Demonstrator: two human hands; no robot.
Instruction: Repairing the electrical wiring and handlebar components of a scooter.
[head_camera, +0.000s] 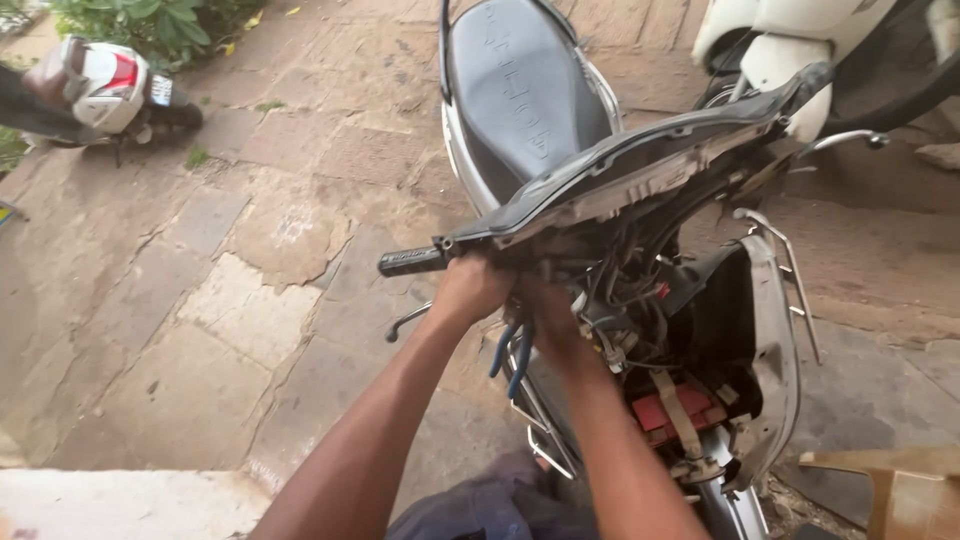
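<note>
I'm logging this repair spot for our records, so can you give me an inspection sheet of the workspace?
Surface: stone paving, worn and cracked.
Job's things: scooter with its front cover off; handlebar tilted; red battery strapped in, exposed.
Clutter: wooden chair at the lower right.
Grippers: left hand is under the handlebar by the grip; right hand is in the wiring, holding a blue-handled tool.
Cables: loose wires bunched behind the headlight housing.
Surroundings: white scooter at the upper right, another scooter by the green plants.
</note>
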